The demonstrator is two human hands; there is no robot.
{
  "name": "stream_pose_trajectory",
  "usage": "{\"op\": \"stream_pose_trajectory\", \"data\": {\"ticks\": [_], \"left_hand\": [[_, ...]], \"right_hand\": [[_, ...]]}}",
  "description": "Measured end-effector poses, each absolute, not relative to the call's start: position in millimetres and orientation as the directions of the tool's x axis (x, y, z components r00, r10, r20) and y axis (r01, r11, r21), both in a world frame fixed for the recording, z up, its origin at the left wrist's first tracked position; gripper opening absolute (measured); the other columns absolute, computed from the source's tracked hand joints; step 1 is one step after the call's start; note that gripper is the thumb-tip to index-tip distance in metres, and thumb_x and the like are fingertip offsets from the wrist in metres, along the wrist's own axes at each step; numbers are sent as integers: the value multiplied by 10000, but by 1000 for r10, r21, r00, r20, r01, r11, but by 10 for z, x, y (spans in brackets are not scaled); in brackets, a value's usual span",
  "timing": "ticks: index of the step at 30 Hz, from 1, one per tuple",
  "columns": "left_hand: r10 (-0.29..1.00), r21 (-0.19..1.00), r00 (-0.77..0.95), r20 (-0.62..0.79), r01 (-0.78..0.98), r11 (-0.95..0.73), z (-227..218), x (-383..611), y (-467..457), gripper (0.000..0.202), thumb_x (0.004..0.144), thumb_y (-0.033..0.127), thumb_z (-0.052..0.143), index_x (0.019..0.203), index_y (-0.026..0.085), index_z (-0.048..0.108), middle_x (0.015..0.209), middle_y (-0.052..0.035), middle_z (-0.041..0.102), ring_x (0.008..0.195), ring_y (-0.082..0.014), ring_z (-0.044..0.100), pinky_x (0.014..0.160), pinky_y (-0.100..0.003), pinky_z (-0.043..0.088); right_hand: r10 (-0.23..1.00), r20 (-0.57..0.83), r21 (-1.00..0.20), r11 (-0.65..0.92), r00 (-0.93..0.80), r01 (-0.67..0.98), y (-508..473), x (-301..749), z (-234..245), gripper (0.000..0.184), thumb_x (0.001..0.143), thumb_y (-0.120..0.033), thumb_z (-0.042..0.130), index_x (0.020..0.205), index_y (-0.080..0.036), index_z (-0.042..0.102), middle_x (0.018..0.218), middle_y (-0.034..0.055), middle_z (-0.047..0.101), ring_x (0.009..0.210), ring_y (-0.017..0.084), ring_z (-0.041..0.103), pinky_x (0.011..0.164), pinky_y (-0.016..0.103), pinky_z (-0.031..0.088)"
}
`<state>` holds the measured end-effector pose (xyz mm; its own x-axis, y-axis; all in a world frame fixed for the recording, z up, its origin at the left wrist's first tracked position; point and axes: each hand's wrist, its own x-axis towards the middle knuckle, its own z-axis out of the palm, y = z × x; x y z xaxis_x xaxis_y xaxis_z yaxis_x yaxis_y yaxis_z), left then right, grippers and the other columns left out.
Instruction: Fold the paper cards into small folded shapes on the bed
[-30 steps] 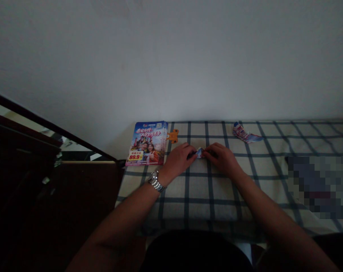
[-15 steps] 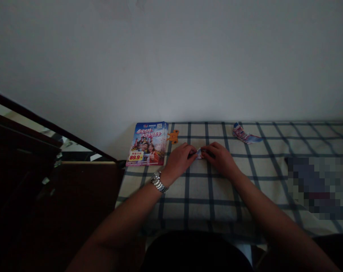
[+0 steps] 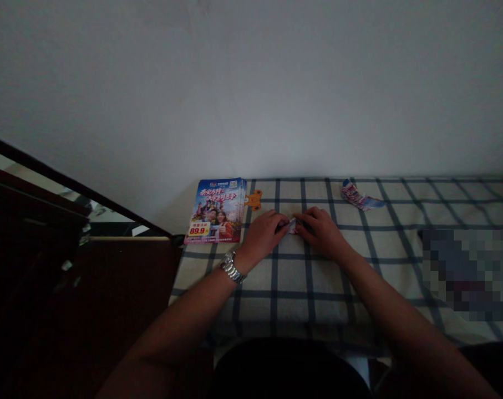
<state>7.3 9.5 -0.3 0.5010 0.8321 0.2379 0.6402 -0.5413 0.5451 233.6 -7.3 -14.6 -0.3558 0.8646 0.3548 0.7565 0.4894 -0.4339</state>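
Note:
Both hands meet over a small folded piece of printed paper (image 3: 291,224) lying on the checked cloth (image 3: 288,277). My left hand (image 3: 263,231), with a metal watch at its wrist, pinches the paper's left side with closed fingers. My right hand (image 3: 321,230) presses and pinches its right side, fingers curled. Most of the paper is hidden under the fingertips.
A stack of colourful flyers (image 3: 216,209) lies at the cloth's far left corner, with a small orange cut-out (image 3: 254,199) beside it. A folded printed paper shape (image 3: 357,195) rests at the back right. Dark wooden furniture (image 3: 68,277) stands to the left. A wall rises behind.
My right hand has slid slightly left, covering more of the small paper. My left hand has barely moved.

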Motion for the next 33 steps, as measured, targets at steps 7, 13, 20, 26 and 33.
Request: {"op": "stream_pose_trajectory", "data": {"ticks": [7, 13, 20, 26, 33], "left_hand": [[827, 563, 504, 250, 619, -548, -1, 71, 87, 139, 1025, 319, 626, 1076, 214, 703, 1037, -43, 661, 961, -202, 636, 844, -331, 513], [816, 557, 522, 248, 612, -561, 19, 56, 82, 153, 1031, 329, 613, 1085, 213, 697, 1055, -46, 642, 966, -202, 633, 845, -338, 527], [806, 633, 518, 287, 528, -565, 53, 47, 67, 68, 1020, 236, 594, 1068, 208, 632, 1069, -53, 652, 1033, -218, 634, 924, -375, 533], [845, 852, 478, 241, 313, -420, 50, 98, 31, 218, 1026, 306, 620, 1239, 260, 618, 1181, -27, 729, 1082, -189, 703, 961, -340, 568], [892, 909, 398, 214, 254, -331, 15, 118, 36, 201, 998, 365, 667, 1145, 234, 703, 1093, -21, 761, 981, -174, 731, 878, -299, 586]], "right_hand": [[875, 345, -477, 475, -340, 739, -62, 2342, -152, 262, 969, -331, 669, 1209, -225, 677, 1117, 127, 655, 1023, 314, 605, 914, 498, 517], [886, 328, -530, 461, -329, 712, -117, 2324, -106, 237, 951, -313, 687, 1164, -235, 622, 1042, 95, 695, 972, 293, 632, 844, 441, 523], [939, 239, -776, 338, -247, 533, -187, 2281, -34, 200, 970, -377, 660, 1122, -260, 603, 933, 30, 725, 825, 209, 686, 734, 346, 562], [962, 206, -934, 248, -179, 257, -174, 2281, -72, 326, 935, -495, 719, 1131, -267, 593, 982, 46, 733, 881, 222, 724, 793, 383, 623], [965, 190, -966, 217, -181, 143, -198, 2256, -54, 297, 946, -465, 716, 1125, -268, 586, 918, 33, 723, 814, 203, 719, 753, 365, 622]]}}
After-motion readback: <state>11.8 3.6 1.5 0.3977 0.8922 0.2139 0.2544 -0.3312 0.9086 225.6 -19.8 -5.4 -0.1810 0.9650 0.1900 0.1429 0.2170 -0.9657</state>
